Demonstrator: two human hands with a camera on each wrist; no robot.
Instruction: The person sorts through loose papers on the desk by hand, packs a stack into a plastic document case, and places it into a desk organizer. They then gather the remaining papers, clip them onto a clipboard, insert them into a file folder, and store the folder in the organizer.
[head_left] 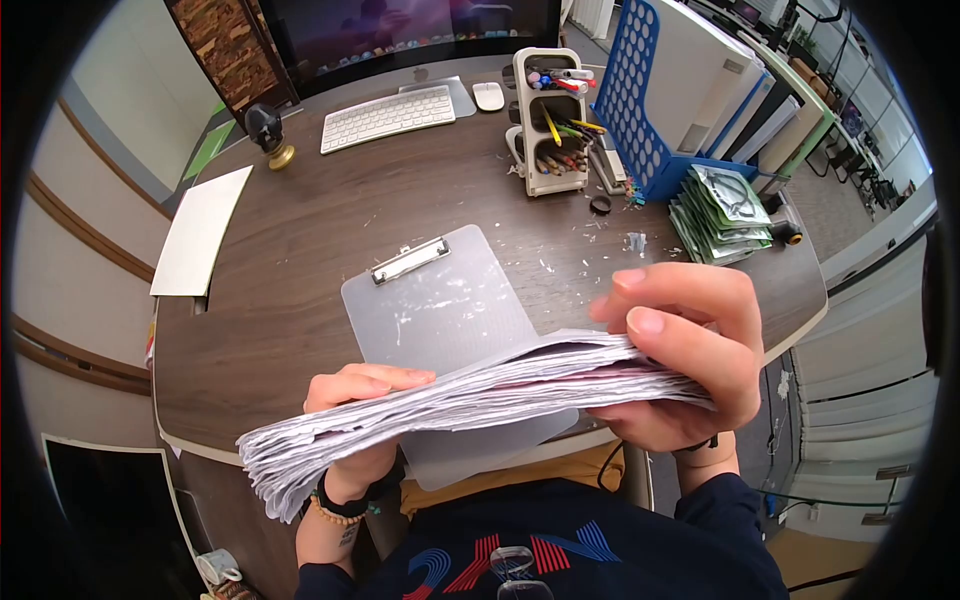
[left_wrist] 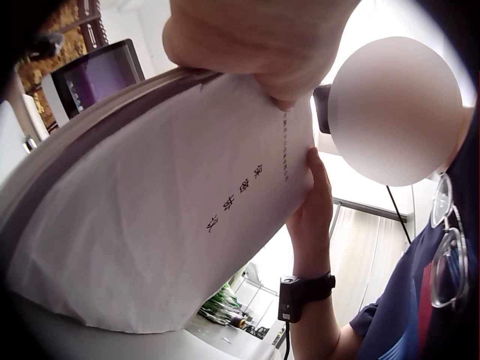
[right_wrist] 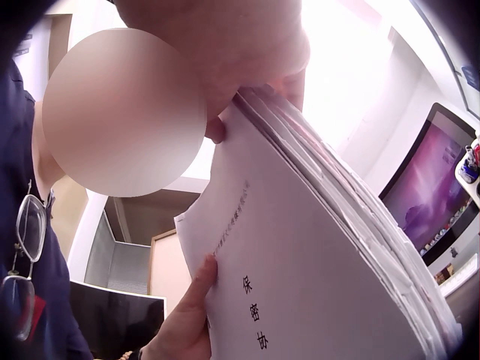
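Both hands hold a thick stack of printed paper [head_left: 470, 395], raised over the near edge of the desk and seen edge-on in the head view. The left hand [head_left: 340, 390] grips its left part, fingers on the far side and thumb on the near one. At the right end, the right hand [head_left: 738, 370] clasps the sheets between thumb and fingers. The stack's left edges fan out unevenly. Printed characters show on its outer sheet [right_wrist: 270, 247] in the right wrist view. Below the stack lies a translucent clipboard [head_left: 450, 310], partly hidden by it.
A keyboard [head_left: 390, 120], mouse [head_left: 488, 97] and monitor [head_left: 410, 35] stand at the back. Right of them are a pen organizer [head_left: 552, 180], a blue file holder [head_left: 625, 90] and several green packets [head_left: 720, 215]. White paper [head_left: 203, 230] lies at left; scraps dot the desk [head_left: 300, 240].
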